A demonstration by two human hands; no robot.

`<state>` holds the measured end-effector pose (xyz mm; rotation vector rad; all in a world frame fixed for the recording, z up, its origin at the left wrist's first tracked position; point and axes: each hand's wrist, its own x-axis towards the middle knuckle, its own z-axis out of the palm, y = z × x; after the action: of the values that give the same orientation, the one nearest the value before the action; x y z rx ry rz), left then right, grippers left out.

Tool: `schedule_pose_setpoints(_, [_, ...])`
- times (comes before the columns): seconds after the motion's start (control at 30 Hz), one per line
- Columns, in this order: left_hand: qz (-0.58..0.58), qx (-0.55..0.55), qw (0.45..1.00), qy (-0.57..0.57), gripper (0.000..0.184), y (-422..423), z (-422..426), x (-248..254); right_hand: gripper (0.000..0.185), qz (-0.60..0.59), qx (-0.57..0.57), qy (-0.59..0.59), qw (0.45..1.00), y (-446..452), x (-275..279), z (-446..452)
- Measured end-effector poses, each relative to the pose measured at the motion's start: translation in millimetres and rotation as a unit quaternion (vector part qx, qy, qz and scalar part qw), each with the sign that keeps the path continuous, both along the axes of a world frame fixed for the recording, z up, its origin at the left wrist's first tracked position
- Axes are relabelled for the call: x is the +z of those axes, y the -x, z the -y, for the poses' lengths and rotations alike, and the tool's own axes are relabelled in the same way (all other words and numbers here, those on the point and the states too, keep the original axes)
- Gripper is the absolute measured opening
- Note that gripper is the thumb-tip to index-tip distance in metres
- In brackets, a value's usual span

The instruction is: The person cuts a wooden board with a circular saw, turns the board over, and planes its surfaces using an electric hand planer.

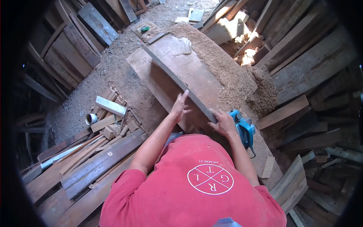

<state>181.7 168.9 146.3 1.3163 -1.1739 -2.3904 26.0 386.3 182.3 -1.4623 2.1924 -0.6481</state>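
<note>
A long wooden board (170, 73) stands on its edge, slanting across the wooden workbench (204, 68). At its near end, my right hand (225, 123) grips the board with fingers over the top edge. My left hand (180, 108) is by the board's left face, its fingers apart and the tips near the top edge; whether they touch the board is unclear. Just right of my right hand, a blue power tool (245, 130) rests on the bench. Wood shavings (234, 81) cover the bench's right side.
A green round object (145, 28) and a dark metal square (157, 38) lie at the bench's far end. Stacked planks (102, 162) and a white cup (90, 119) are at the left. More boards (310, 83) lean at the right.
</note>
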Motion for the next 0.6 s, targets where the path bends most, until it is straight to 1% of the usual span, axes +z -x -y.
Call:
schedule_pose_setpoints(0.03, [-0.015,0.014,0.999,0.026,0.101,-1.0,3.9,-0.1,0.067,0.007,0.022,0.034,0.999,-10.5,0.4,-5.2])
schedule_pose_setpoints(0.07, [-0.029,0.029,0.998,0.051,0.095,-3.5,7.9,-4.5,0.067,0.015,0.017,0.032,0.999,-19.0,-5.0,-10.5])
schedule_pose_setpoints(0.1, [-0.004,0.039,0.993,0.11,0.078,-4.3,12.2,-23.6,0.068,0.01,0.027,0.058,0.998,-27.0,-10.4,-14.4])
schedule_pose_setpoints(0.13, [0.003,0.036,0.993,0.109,0.078,-8.1,10.5,-25.3,0.07,0.003,0.039,0.085,0.996,-32.4,-15.6,-17.3])
schedule_pose_setpoints(0.2, [0.051,0.027,0.988,0.146,0.072,-10.7,9.7,-26.0,0.068,0.008,0.015,0.094,0.995,-34.7,-21.9,-19.8])
schedule_pose_setpoints(0.23, [-0.029,0.084,0.991,0.102,0.06,-8.9,5.9,-27.8,0.067,-0.002,0.012,0.12,0.993,-33.2,-22.5,-21.2])
schedule_pose_setpoints(0.27, [-0.027,0.078,0.992,0.099,0.06,-9.1,6.6,-33.7,0.066,-0.011,0.009,0.142,0.99,-32.8,-22.8,-26.1])
schedule_pose_setpoints(0.33, [-0.108,0.039,0.991,0.069,0.055,-4.1,16.9,-35.2,0.068,-0.014,-0.013,0.145,0.989,-32.5,-25.2,-25.1])
schedule_pose_setpoints(0.37, [-0.107,0.048,0.991,0.06,0.047,0.9,17.6,-30.7,0.07,-0.047,-0.027,0.164,0.985,-30.6,-26.3,-22.0])
schedule_pose_setpoints(0.4, [-0.107,0.044,0.992,0.059,0.047,5.2,21.1,-32.1,0.072,-0.08,-0.04,0.182,0.979,-29.2,-26.9,-19.6])
schedule_pose_setpoints(0.43, [-0.116,0.048,0.991,0.036,0.044,12.2,31.0,-44.6,0.076,-0.083,-0.052,0.165,0.982,-26.6,-32.0,-18.0])
schedule_pose_setpoints(0.47, [-0.125,0.05,0.991,0.013,0.042,20.6,40.4,-58.0,0.076,-0.084,-0.058,0.165,0.981,-24.3,-26.9,-19.0])
schedule_pose_setpoints(0.5, [-0.165,0.057,0.985,-0.002,0.038,28.6,46.3,-70.6,0.077,-0.098,-0.114,0.15,0.977,-22.7,-15.9,-20.6])
schedule_pose_setpoints(0.53, [-0.164,0.048,0.985,-0.003,0.038,36.5,56.8,-85.1,0.078,-0.11,-0.172,0.135,0.97,-20.9,-10.3,-22.7])
schedule_pose_setpoints(0.57, [-0.153,0.024,0.988,0.005,0.049,42.9,67.6,-101.0,0.081,-0.104,-0.218,0.119,0.963,-16.9,-12.0,-32.3])
schedule_pose_setpoints(0.6, [-0.14,-0.001,0.99,0.01,0.061,45.7,71.7,-114.9,0.08,-0.14,-0.27,0.091,0.948,-12.4,-13.4,-42.5])
